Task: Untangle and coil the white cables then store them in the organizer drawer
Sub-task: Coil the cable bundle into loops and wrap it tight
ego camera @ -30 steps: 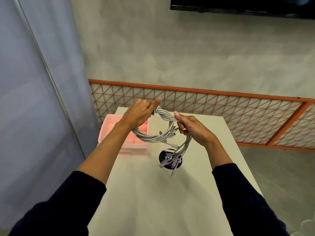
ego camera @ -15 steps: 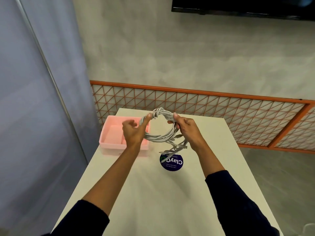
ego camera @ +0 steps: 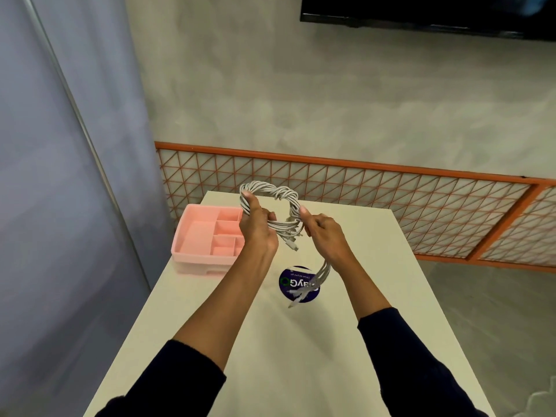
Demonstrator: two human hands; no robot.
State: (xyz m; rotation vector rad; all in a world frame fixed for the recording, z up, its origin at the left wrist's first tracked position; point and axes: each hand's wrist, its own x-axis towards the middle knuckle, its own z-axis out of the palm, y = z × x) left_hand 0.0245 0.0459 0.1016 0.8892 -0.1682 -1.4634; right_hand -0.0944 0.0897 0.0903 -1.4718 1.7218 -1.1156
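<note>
Both hands are up over the table [ego camera: 270, 350], holding one bunch of white cables [ego camera: 272, 191] between them. The left hand [ego camera: 257, 230] grips the left side of the bunch, with its fingers curled round the cords and its thumb pointing up along them. The right hand [ego camera: 323, 233] grips the right side, with its thumb pressed on the cords too.

The cables are wound into a ring. The top of the ring looks twisted, like a rope. The ring is in the air, not touching the table. Some short ends with plugs [ego camera: 291, 242] stick out between the two hands. More loose ends [ego camera: 310, 288] hang down under the right hand, over a round dark blue sticker [ego camera: 288, 281] on the table.

The pink organizer drawer [ego camera: 204, 260] sits on the far left corner of the table. It is open on top and has a few small boxes inside. No cables can be seen in it. The left hand covers its right edge in this view.

Both arms wear dark sleeves [ego camera: 180, 380]. Behind the table is an orange wire fence [ego camera: 376, 191]. A blue-grey curtain [ego camera: 75, 145] hangs on the left, and a black screen [ego camera: 421, 19] is high on the wall.
</note>
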